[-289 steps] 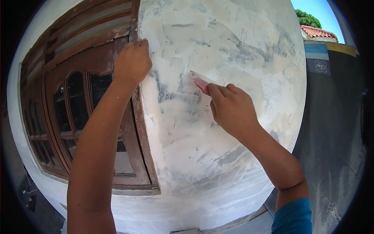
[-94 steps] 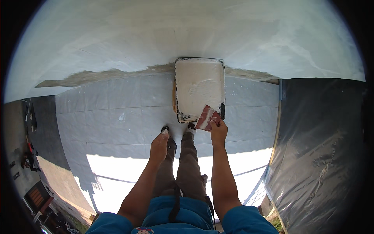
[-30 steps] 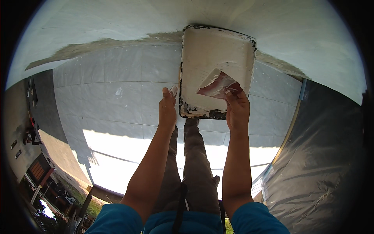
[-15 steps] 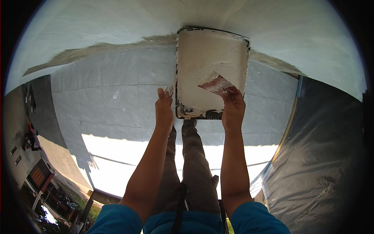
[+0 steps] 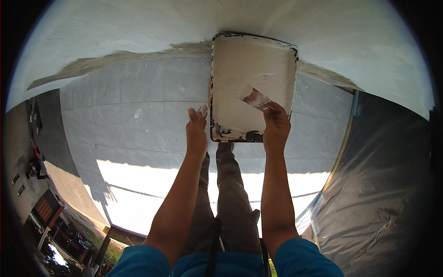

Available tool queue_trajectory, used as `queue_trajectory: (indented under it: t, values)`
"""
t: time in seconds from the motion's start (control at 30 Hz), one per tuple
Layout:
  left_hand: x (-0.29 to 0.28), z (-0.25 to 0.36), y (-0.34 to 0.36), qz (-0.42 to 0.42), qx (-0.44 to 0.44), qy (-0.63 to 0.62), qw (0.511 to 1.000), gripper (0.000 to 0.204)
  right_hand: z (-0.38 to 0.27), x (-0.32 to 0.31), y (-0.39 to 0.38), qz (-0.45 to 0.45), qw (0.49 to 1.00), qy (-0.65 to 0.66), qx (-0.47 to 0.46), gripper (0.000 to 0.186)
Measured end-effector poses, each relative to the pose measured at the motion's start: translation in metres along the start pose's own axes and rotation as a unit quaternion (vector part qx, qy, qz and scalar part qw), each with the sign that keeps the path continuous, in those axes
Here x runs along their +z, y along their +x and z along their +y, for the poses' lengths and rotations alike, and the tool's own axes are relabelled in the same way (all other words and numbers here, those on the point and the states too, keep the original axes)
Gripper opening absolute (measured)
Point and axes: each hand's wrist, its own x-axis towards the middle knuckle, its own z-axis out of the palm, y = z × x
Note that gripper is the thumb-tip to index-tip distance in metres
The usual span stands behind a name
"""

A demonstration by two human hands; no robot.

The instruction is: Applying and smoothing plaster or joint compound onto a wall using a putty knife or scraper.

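A black-edged rectangular tray (image 5: 212, 83) coated with cream paste sits at the foot of the wall. In my right hand (image 5: 277, 127) is a thin reddish scraper (image 5: 252, 98) smeared with paste, its blade over the tray's lower middle and pointing up-left. My left hand (image 5: 196, 131) is just outside the tray's left edge, fingers closed around a small whitish, paste-smeared thing that I cannot make out. My legs stand below the tray on grey sheeting (image 5: 129, 120).
The pale wall (image 5: 138, 27) spans the top, with a bare grey strip along its foot. Dark plastic sheeting (image 5: 369, 184) covers the right side. At far left are a dark ground strip (image 5: 55, 124), a low building part with an orange-slatted panel (image 5: 46, 207), and clutter.
Earlier I faced the wall beside a wooden door with the scraper; now I look down at the tray. In the last second the scraper has shifted slightly and tilted within the tray.
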Motion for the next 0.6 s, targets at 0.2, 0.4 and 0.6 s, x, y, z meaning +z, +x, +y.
queue_trajectory:
  t: [0.2, 0.4, 0.6]
  values:
    - [0.011, 0.002, 0.002, -0.013, -0.025, 0.010, 1.000, 0.100, 0.027, -0.008, 0.012, 0.000, 0.994, -0.093, 0.055, 0.017]
    - [0.006, -0.010, 0.000, 0.006, -0.033, 0.001, 0.999, 0.103, 0.024, -0.005, 0.010, 0.018, 0.980, 0.168, 0.108, 0.022]
    - [0.002, -0.011, -0.004, -0.007, -0.022, -0.008, 1.000, 0.104, 0.005, -0.013, 0.000, -0.020, 0.931, 0.297, 0.212, 0.025]
